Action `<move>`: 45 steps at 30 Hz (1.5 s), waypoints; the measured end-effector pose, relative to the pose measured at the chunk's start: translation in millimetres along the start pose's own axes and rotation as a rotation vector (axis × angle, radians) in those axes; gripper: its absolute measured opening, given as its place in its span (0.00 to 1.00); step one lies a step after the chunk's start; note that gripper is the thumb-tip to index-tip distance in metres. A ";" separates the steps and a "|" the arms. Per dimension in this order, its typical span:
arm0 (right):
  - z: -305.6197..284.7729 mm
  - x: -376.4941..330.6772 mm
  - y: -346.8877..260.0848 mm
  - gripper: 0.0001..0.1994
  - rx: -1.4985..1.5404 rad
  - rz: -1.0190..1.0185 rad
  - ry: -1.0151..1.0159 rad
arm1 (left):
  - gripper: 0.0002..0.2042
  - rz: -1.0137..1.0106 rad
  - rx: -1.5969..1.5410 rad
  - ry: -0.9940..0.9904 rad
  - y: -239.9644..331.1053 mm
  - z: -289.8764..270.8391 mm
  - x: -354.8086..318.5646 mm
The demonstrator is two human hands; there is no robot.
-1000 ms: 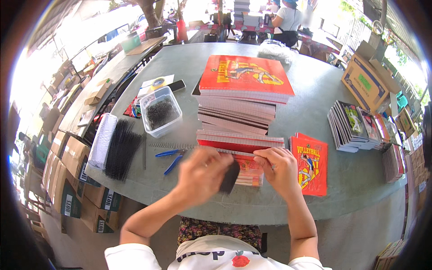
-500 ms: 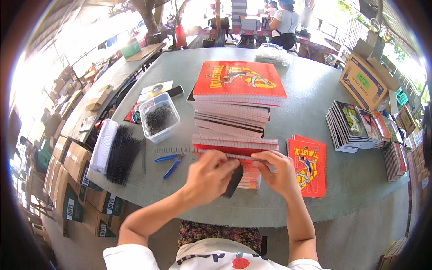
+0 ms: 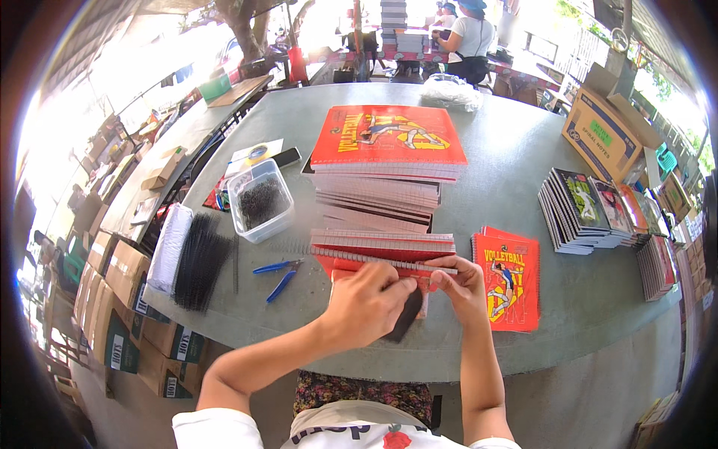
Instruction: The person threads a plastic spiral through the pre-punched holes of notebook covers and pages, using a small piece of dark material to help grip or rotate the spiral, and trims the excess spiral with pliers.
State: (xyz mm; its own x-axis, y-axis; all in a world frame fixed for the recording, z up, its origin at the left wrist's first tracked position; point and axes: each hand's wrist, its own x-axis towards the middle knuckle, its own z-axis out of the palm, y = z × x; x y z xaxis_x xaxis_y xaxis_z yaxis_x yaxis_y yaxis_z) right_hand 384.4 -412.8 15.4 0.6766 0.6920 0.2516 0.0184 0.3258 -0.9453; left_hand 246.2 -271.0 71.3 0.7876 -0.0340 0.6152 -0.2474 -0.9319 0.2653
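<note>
A red-covered notebook leans at the near side of a tall stack, its punched edge upward. A wire spiral coil runs along that edge and sticks out past its left end. My left hand is closed on the notebook's near side, fingers curled below the coil. My right hand pinches the notebook's right end, thumb and forefinger at the edge. Beneath my hands lies a dark flat piece, partly hidden. Behind the notebook rises the stack of loose page blocks, topped by red volleyball covers.
Blue-handled cutters, a clear tub of black coils and a bundle of black coils lie left. Finished red notebooks sit right, with more notebook stacks and a carton beyond. People work behind the grey table.
My left hand has shifted right and slightly down along the notebook. The notebook's red cover now shows more beside it. My right hand stays at the right end of the edge.
</note>
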 end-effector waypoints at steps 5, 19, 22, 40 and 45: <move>0.7 -4.0 4.1 0.27 0.025 -0.114 -0.057 | 0.11 0.005 0.180 0.340 -5.9 -2.1 13.3; -5.9 -5.2 1.6 0.20 0.253 0.036 -0.071 | 0.09 -0.045 0.123 -0.138 15.0 34.6 -2.1; 6.1 2.5 -5.4 0.08 -0.238 0.040 -0.074 | 0.10 -0.096 0.016 -0.267 11.0 62.5 -46.0; 8.0 -12.1 12.4 0.11 0.252 -0.204 0.083 | 0.13 -0.042 0.128 -0.150 -7.8 -4.8 25.8; 2.1 -14.4 12.2 0.12 0.085 -0.082 0.082 | 0.12 0.001 0.102 -0.093 -12.2 4.5 26.9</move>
State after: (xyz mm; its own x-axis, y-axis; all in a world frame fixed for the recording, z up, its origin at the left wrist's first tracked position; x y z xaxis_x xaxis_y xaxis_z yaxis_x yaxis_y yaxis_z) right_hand 373.4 -417.3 0.6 0.7335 0.6068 0.3063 0.0163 0.4349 -0.9003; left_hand 272.9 -262.2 81.3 0.8375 -0.0638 0.5428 -0.1932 -0.9636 0.1848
